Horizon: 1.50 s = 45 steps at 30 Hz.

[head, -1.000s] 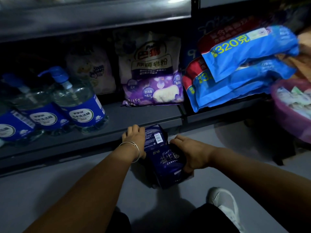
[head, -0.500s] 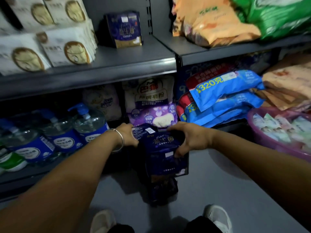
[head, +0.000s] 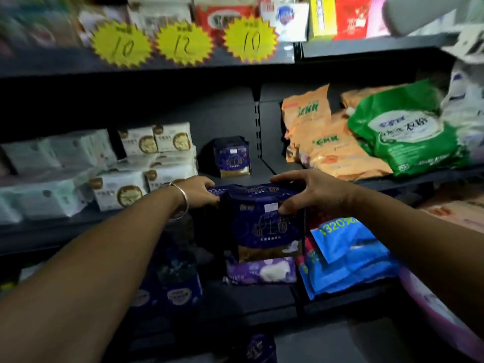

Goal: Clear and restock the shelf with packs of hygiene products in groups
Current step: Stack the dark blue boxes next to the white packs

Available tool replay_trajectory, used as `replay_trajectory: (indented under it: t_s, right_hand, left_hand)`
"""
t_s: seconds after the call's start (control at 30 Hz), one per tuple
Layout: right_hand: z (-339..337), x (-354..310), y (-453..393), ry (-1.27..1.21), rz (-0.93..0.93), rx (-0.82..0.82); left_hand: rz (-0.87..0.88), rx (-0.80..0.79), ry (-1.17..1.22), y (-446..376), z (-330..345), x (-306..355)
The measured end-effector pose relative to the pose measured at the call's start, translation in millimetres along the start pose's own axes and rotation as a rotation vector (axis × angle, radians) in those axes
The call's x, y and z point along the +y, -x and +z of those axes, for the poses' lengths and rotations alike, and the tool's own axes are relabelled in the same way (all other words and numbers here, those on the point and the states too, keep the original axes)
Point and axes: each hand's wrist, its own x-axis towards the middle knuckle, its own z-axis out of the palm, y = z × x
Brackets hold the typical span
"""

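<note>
Left hand [head: 199, 191] and right hand [head: 311, 192] grip two navy packs [head: 264, 221], now raised from floor level to the shelf [head: 275, 166]; one matching pack [head: 231, 157] stands at 12 o'clock.

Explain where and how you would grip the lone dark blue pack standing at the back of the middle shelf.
Grip the dark blue pack by its two narrow sides, reaching in from the front. It stands upright, face forward, with bare shelf to its right; white packs crowd its left.

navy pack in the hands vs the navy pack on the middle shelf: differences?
The held pack is gripped by the left hand and right hand, in front of the shelf edge; the shelf pack stands alone, untouched, at the back. The held pack belongs to a bunch of packs; the shelf pack is single. Both share navy wrapping with a gold bottom band.
</note>
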Motion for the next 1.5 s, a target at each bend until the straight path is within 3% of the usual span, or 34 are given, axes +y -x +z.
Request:
replay_trajectory:
  t_s: [0.2,0.37,0.73,0.97,1.17,1.5]
  right_hand:
    - [-34.3,-27.2,-34.0,0.058,-0.067,0.091]
    - [-51.0,-18.1,-67.2,0.091,-0.053,0.145]
    - [-44.1,-6.7,-158.4,0.094,-0.082,0.209]
    - [-28.4,13.2,-215.8,0.163,-0.050,0.175]
    - [-22.8,22.3,-245.2,0.531,-0.084,0.185]
    - [-8.7,27.3,-274.9,0.666,-0.070,0.245]
  left_hand:
    - [0.019,0.199,0.152,-19.8,-46.9,24.5]
    - [-0.046,0.403,0.147,-53.2,-57.0,26.6]
    - [-0.019,0.647,0.359,-119.8,-82.1,23.1]
    - [-0.003,0.687,0.362,-161.9,-103.4,1.6]
    - [0.011,0.660,0.364,-188.4,-102.8,-15.6]
    - [0.085,0.586,0.418,-205.8,-100.0,-35.8]
